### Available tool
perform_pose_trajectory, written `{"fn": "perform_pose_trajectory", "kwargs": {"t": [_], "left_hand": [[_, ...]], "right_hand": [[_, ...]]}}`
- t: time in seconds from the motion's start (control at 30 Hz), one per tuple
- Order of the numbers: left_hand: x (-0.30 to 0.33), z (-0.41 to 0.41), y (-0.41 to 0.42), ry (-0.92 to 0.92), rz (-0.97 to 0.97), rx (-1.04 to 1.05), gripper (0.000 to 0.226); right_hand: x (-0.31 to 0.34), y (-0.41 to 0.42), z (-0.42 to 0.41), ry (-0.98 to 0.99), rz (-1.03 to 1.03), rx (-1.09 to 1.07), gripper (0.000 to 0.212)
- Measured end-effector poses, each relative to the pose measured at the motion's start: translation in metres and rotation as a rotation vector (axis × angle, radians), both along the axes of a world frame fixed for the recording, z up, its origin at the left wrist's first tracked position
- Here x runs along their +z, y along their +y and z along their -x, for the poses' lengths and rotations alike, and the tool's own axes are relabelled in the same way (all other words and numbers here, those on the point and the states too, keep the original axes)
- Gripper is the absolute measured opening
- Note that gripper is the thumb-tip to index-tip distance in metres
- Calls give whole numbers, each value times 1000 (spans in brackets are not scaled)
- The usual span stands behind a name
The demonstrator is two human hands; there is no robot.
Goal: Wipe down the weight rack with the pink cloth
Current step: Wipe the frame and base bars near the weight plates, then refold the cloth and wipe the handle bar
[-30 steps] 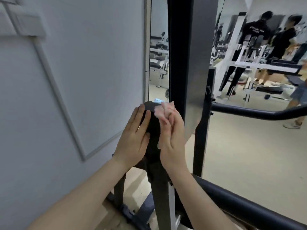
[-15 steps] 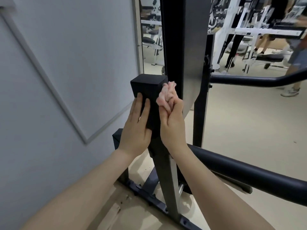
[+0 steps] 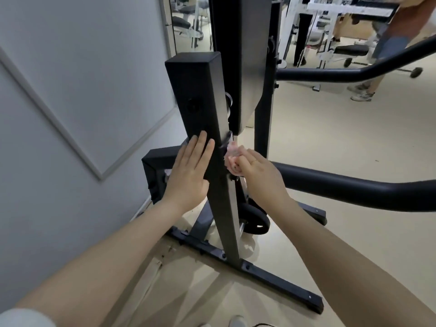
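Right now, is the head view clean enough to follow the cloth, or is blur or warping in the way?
Head view: pink cloth and right hand slightly motion-smeared but trackable; left hand and black post sharp; wide-angle bends the padded bar; background person blurred; light even, no glare.

Both forearms are bare to the edge of view. A pale grey short sleeve (image 3: 21,317) shows at the left arm's top. The right hand (image 3: 259,175) possibly wears a thin ring; blur hides it.
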State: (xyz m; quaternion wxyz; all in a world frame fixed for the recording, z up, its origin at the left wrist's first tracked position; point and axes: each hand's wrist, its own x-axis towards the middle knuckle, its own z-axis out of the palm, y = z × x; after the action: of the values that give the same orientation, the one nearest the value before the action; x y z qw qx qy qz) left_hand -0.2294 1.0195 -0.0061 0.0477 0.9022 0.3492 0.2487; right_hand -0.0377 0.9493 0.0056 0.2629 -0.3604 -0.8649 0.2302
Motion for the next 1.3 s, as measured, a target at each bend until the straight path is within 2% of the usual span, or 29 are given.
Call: {"fn": "perform_pose_trajectory", "kwargs": {"t": [0.07,0.1,0.17,0.23,0.37,0.43,0.5,0.63,0.77,0.93,1.13,1.3], "left_hand": [[-12,1,-4,36,29,-5,89],[-16,1,-6,41,53,0,89],[-23,1,-12,50,98,1,87],[-29,4,-21,50,138,-9,86],[-24,-7,-48,-11,142,-72,83],[-12,-28,-71,-81,155,-118,82],[2,-56,-98,-147,165,-199,81],[28,-115,-156,-245,115,-355,80],[50,-178,-214,-359,30,-416,69],[73,-245,-275,-428,7,-386,59],[118,-303,-306,-430,-177,-481,57],[130,-343,-330,-498,-320,-362,56]], "right_hand": [[-4,-7,6,-417,-293,-593,45],[-5,-20,6,-547,-302,-798,47],[-3,-46,3,-645,-294,-789,41],[3,-67,-4,-631,-319,-728,37],[17,-110,0,-462,-285,-799,36],[32,-126,-6,-238,-248,-911,24],[48,-146,-21,-27,-163,-1027,27],[71,-202,-66,238,-109,-1068,24],[93,-269,-116,314,-221,-1011,23],[121,-322,-179,445,-263,-911,22],[150,-345,-245,498,-358,-857,19],[154,-352,-289,498,-315,-736,18]]}}
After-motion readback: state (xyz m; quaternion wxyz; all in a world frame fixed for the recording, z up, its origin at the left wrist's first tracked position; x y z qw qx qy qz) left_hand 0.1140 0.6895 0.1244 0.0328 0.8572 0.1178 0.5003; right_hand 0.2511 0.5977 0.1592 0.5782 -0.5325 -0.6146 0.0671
